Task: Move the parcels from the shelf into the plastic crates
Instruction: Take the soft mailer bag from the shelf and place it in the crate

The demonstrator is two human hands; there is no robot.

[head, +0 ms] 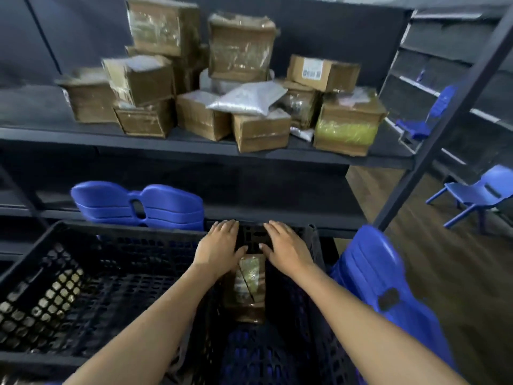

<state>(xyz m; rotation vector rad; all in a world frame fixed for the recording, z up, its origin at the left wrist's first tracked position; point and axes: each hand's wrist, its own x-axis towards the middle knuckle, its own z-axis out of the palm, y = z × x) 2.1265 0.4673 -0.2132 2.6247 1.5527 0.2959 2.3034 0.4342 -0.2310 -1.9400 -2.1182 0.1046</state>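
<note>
Neither grip is closed on anything. The left hand (219, 245) and the right hand (286, 247) are held flat, palms down, with fingers straight and pointed towards the shelf. They are set side by side with a narrow gap between the thumbs. In that gap and just below it, a brown taped parcel (248, 290) is seen lying inside the right crate (254, 236). Its long axis runs from the near side towards the crate's far wall, and its far end is pointed at the shelf. Whether the thumbs touch that end cannot be told.

The left crate (125, 259), black and slotted like the first, is set against the right crate's left side.

Behind the crates, a stack of blue chairs (138, 204) is seen, and a second blue stack (374, 273) stands beside the right crate's right wall.

Above, the shelf (111, 137) carries the remaining parcels, piled from its middle to its right end. A yellow-taped box (348, 126) sits at the right front edge. A grey bag (249, 100) is laid across the middle boxes, and a labelled box (322, 72) is perched behind.
</note>
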